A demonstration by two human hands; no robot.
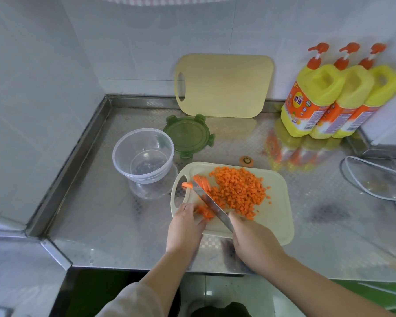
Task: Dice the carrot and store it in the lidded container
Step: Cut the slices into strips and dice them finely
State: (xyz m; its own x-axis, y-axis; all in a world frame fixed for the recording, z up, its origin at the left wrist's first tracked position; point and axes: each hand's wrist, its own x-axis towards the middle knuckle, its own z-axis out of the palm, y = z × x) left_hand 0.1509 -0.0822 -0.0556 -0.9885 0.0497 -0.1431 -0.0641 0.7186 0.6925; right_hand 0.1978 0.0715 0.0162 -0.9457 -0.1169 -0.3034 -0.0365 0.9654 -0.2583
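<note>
A stainless steel counter (105, 216) with a raised rim fills a white-tiled corner (135, 42). A spare cutting board (224, 85) leans on the back wall beside three yellow detergent bottles (316, 99). Near the front edge lies the pale cutting board (277, 202), its handle slot to the left. The clear container (124, 171) stands open just left of it, with the green lid (189, 136) flat behind. The diced carrot (238, 188) is heaped mid-board. The right hand (254, 241) grips the knife (212, 205), whose blade runs diagonally away to the left, tip by the slot. The left hand (185, 225) pins the carrot strips (204, 212) with bent fingertips against the blade. A carrot end (246, 160) lies behind the board.
</note>
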